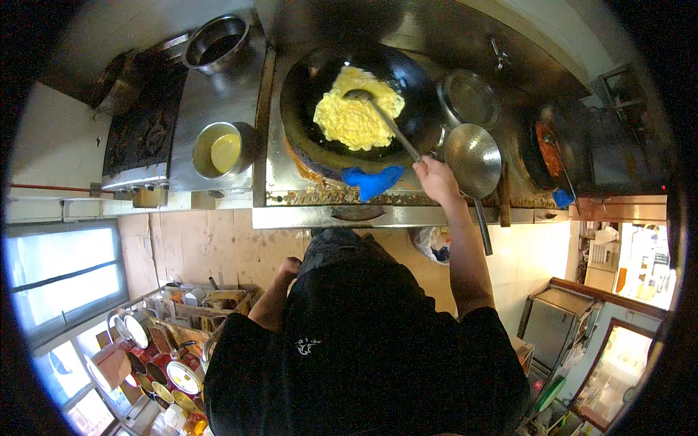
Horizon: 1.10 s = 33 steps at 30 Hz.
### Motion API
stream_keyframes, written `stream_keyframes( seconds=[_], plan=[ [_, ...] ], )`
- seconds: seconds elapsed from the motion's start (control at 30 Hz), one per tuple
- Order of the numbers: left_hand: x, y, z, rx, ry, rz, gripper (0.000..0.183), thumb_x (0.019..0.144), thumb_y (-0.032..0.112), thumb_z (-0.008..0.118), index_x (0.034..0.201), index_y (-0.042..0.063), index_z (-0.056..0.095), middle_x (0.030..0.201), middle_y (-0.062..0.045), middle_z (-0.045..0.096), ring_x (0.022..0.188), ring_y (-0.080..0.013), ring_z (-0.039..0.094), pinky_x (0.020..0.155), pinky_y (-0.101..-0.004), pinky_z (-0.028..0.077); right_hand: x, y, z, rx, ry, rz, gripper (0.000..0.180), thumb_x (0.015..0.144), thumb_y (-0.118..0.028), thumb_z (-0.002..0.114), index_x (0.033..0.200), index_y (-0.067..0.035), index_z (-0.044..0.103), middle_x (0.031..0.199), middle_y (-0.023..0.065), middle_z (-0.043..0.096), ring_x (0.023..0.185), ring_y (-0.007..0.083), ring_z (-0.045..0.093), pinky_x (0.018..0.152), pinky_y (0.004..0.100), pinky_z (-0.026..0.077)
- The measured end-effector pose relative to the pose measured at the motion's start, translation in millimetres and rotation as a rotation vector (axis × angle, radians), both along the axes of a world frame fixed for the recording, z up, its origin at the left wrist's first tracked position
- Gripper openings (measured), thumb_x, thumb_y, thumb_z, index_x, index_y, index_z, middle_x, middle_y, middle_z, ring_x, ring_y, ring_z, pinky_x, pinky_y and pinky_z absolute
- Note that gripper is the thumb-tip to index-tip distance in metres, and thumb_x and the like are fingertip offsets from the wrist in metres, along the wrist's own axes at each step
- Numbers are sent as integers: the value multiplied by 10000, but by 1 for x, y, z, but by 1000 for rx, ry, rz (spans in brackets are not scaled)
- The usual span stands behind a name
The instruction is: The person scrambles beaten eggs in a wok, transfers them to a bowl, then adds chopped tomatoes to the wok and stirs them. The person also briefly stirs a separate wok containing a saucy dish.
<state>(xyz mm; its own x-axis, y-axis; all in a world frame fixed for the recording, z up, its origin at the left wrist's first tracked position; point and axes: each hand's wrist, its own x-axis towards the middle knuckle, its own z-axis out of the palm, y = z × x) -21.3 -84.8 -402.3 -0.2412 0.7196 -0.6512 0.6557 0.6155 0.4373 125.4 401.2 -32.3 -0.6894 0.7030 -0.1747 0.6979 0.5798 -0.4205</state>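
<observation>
My right hand (435, 177) grips the handle of a long metal ladle (397, 132), whose bowl rests on yellow scrambled egg (354, 120). The egg lies spread in a large dark wok (305, 131) on the range. A blue cloth (376, 182) hangs over the wok's near rim. My left hand (290, 265) is low beside my body, away from the range; its fingers look curled, and whether it holds anything is not clear. Just right of the wok is a perforated metal strainer (473, 158) with its handle over the counter's front edge.
Left of the wok, a metal bowl (204, 150) holds yellow liquid, with a larger metal bowl (216, 44) behind it. A round metal pan (473, 95) sits behind the strainer. Farther right, a second wok (526, 158) holds reddish food and a utensil.
</observation>
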Motion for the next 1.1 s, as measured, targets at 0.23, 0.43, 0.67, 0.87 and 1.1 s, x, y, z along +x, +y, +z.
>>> stream_keyframes(
  seconds=[0.23, 0.43, 0.67, 0.87, 1.1],
  plan=[
    [-12, -12, -21, 267, 63, -139, 354, 776, 416, 622, 842, 100, 766, 933, -159, 738, 920, -355, 696, 811, -435, 563, 52, 27, 68, -87, -253, 45, 363, 982, -419, 549, 1062, -88, 677, 959, 210, 708, 910, 414, 686, 786, 521, 529],
    [-16, 3, 1, 56, 84, -286, 271, 769, 372, 653, 845, 140, 770, 925, -118, 747, 950, -321, 701, 789, -425, 575, 3, -1, 26, 135, -26, -90, 401, 991, -403, 538, 1062, -33, 678, 957, 228, 708, 907, 425, 686, 805, 511, 545],
    [-22, -7, -20, 101, 103, -244, 306, 887, 354, 561, 1037, 186, 769, 1128, -92, 728, 1094, -286, 661, 857, -425, 568, 37, 24, 43, -201, -102, 71, 325, 965, -391, 596, 1010, -86, 698, 888, 172, 710, 791, 383, 678, 717, 461, 523],
    [-17, -2, -27, -22, 191, -396, 315, 913, 383, 544, 1017, 189, 769, 1075, -102, 740, 1038, -311, 676, 885, -420, 556, 28, 21, 42, 46, -126, -136, 372, 982, -391, 544, 1075, -58, 681, 952, 202, 712, 877, 396, 688, 778, 494, 542],
    [-32, -13, -43, 291, -269, 97, 278, 979, 257, 535, 1059, 68, 722, 1031, -162, 724, 917, -346, 674, 826, -463, 544, 20, 14, 6, -269, -137, 19, 403, 996, -443, 514, 964, -73, 669, 956, 192, 685, 867, 391, 666, 762, 520, 513]
  ],
)
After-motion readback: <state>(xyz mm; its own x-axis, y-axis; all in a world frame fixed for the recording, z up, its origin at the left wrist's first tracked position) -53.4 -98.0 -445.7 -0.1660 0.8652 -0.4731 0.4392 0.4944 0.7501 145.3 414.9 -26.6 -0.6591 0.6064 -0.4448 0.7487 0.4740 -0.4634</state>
